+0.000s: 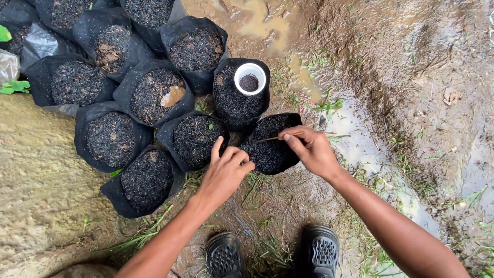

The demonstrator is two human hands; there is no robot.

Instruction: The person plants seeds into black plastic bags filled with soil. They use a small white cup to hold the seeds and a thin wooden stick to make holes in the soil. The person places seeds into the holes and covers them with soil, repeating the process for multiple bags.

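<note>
Muddy ground with puddles and sparse grass is seen from above; black grow bags filled with dark soil are crowded together at the upper left, presumably so that they prop each other upright. 1 white cup holding dark grains is set on the soil of a bag, probably to keep it within reach. A thin stick is pinched between thumb and fingers of the right hand, its tip laid over the nearest bag; the left hand rests at that bag's rim, fingers loosely curled together, holding nothing. 2 black shoes are planted below. No labels are visible.
</note>
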